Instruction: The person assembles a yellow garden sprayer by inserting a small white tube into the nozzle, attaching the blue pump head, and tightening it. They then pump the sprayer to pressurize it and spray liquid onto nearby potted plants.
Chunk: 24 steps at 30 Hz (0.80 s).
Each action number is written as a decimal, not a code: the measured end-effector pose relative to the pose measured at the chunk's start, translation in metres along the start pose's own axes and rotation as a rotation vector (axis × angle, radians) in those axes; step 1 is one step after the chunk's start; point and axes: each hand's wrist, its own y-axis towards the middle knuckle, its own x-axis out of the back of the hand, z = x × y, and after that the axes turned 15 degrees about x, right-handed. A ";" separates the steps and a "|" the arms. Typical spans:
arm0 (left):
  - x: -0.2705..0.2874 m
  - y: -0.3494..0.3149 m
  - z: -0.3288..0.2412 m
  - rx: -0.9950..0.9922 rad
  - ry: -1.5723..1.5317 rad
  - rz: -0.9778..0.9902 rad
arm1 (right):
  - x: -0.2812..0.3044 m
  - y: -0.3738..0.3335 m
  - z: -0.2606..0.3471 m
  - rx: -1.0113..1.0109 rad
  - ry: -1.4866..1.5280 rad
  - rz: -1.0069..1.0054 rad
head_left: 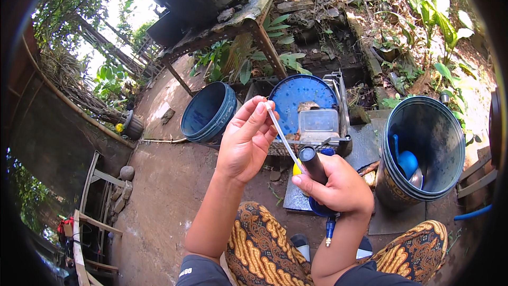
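My left hand (pixel 247 136) is raised near the middle, its thumb and fingertips closed on the upper end of a thin whitish tube (pixel 286 140). The tube slants down to the thumb of my right hand (pixel 341 184). That hand is wrapped round a black cylindrical tool (pixel 312 163), whose dark round end points up and away. Blue parts show around the tool, and a bit of yellow (pixel 297 169) sits beside the tube's lower end. Below my right hand hangs a blue fitting (pixel 329 228) with a brass-coloured tip. My palm hides how these parts join.
Ahead stands a crate (pixel 343 122) with a blue round lid (pixel 301 91) and a clear plastic box (pixel 318 122) on top. An upright blue bucket (pixel 209 111) is to its left. On the right, a dark bucket (pixel 389 164) holds a blue dipper (pixel 407 163). A table (pixel 251 13) stands behind.
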 end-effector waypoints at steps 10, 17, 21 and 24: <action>0.018 0.000 0.012 -0.055 0.036 -0.101 | -0.010 0.000 -0.009 -0.042 -0.010 -0.009; 0.025 -0.005 0.010 -0.133 0.302 -0.208 | -0.011 -0.001 -0.014 -0.095 -0.063 -0.032; 0.030 -0.006 0.011 -0.095 0.230 -0.169 | -0.012 -0.002 -0.013 -0.093 -0.070 -0.062; 0.031 -0.007 0.012 -0.051 0.162 -0.147 | -0.013 -0.003 -0.015 -0.100 -0.081 -0.056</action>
